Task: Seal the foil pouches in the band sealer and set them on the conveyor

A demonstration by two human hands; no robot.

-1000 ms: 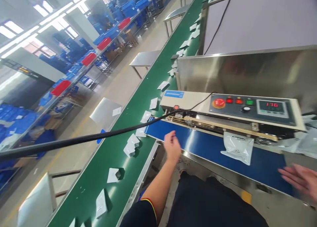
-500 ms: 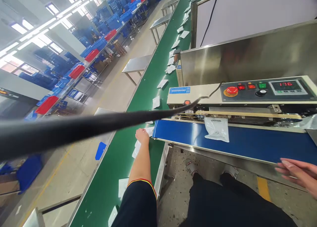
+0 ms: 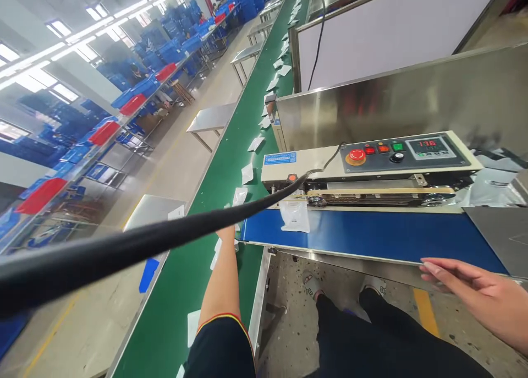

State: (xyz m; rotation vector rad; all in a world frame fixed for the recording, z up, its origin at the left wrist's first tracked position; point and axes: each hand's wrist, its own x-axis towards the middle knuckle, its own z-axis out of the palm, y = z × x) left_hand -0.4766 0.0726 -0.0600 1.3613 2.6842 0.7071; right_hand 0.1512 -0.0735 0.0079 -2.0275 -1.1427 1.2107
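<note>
My left hand [image 3: 226, 232] reaches over the green conveyor belt [image 3: 225, 163], beside the left end of a blue belt [image 3: 355, 232]. A black cable crosses in front of its fingers, so whether it grips anything is hidden. White pouches lie around it, including one pouch [image 3: 240, 195] just beyond. On the blue belt, a white pouch [image 3: 295, 217] hangs with its top edge at the band sealer [image 3: 307, 163]. My right hand [image 3: 474, 290] hovers near the front edge of the blue belt, fingers stretched out, holding nothing visible.
The black cable [image 3: 165, 237] runs across the view to the sealer. A grey plate [image 3: 495, 235] adjoins the blue belt's right end, with clear plastic bags [image 3: 495, 180] behind it. Metal side tables [image 3: 212, 118] line the conveyor's far side.
The pouch on the blue belt has moved left along the sealer. My right hand has come further into view. My left hand stays by the belt's end, now behind the cable.
</note>
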